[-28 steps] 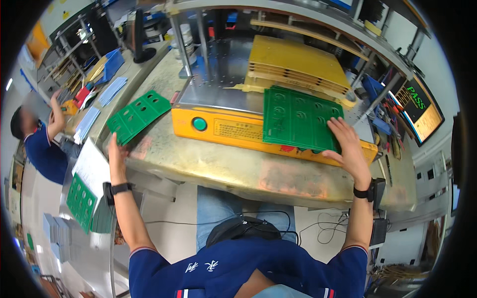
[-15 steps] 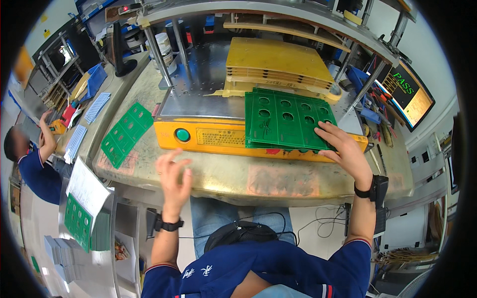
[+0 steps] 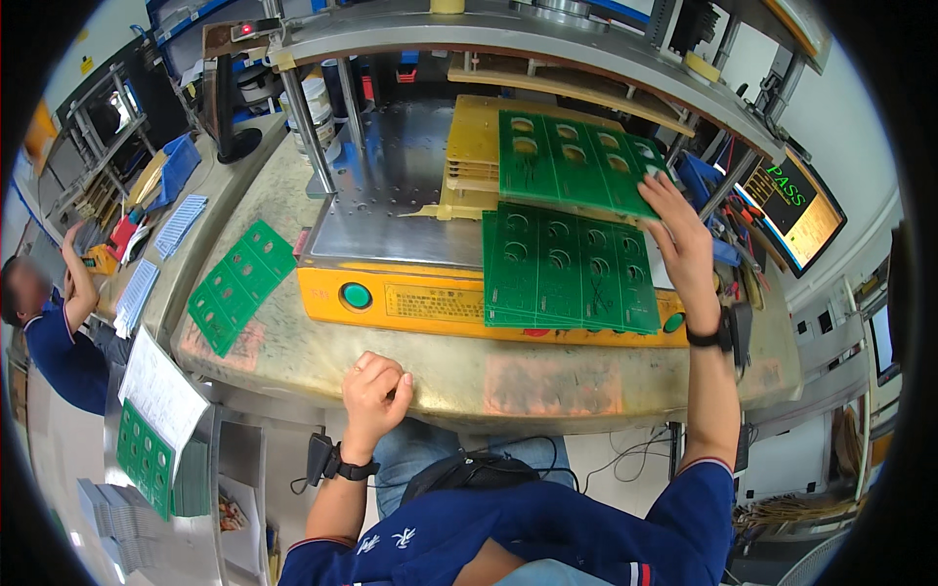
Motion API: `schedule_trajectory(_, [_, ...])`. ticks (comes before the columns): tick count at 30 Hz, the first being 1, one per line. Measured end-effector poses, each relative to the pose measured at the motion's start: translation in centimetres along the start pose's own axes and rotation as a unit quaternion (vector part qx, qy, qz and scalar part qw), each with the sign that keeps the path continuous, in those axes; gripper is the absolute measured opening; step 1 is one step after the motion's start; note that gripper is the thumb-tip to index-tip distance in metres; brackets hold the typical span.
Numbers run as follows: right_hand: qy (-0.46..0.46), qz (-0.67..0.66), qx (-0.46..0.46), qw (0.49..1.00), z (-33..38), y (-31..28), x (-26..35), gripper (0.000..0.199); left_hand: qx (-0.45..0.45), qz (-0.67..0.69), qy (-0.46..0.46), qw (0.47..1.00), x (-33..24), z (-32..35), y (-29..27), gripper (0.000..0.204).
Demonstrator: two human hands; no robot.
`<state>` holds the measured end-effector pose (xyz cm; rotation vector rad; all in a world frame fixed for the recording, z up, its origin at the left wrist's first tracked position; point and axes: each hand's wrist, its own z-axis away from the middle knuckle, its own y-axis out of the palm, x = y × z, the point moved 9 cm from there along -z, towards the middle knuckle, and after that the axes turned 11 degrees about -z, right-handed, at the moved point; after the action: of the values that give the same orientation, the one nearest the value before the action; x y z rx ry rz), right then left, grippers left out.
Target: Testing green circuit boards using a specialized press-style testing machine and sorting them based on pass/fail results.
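A green circuit board panel (image 3: 576,164) with round cut-outs is held by its right edge in my right hand (image 3: 679,230). It hangs over the yellow fixture plate (image 3: 474,132) and covers much of it. Nearer to me, a stack of similar green panels (image 3: 572,283) lies on the front of the press, overlapping its orange front face (image 3: 430,298). My left hand (image 3: 376,396) hovers near the front edge of the bench, its fingers curled in with nothing visible in them.
A single green panel (image 3: 242,286) lies on the bench to the left, beside the press's green button (image 3: 356,295). Metal posts (image 3: 308,132) carry the upper plate. A monitor (image 3: 796,210) stands at right. Lower left, more panels (image 3: 147,454) sit with papers. A co-worker (image 3: 59,332) is at far left.
My right hand has lifted a panel off the stack and carried it away from me over the fixture. The left hand has come lower and right, its fingers curling.
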<state>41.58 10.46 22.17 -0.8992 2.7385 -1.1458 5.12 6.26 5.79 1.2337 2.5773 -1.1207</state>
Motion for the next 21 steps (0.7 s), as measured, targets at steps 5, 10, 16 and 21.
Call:
schedule_trajectory(5, [0.015,-0.06,0.029,0.998,-4.6,4.8,-7.0,0.038,-0.003,-0.008,-0.002,1.0,0.1,-0.3,-0.1,0.017])
schedule_trajectory(10, [0.027,-0.066,0.047,0.996,-6.2,7.0,-8.0,0.038,0.004,-0.024,-0.015,1.0,0.3,0.0,-0.1,0.015])
schedule_trajectory(16, [0.035,-0.068,0.047,0.996,-6.6,7.7,-8.6,0.039,0.008,-0.029,-0.01,0.999,0.4,-0.1,0.1,0.014])
schedule_trajectory(21, [0.039,-0.076,0.075,0.993,-6.2,7.7,-8.3,0.041,0.007,-0.028,-0.008,1.0,0.1,-0.3,-0.1,0.014])
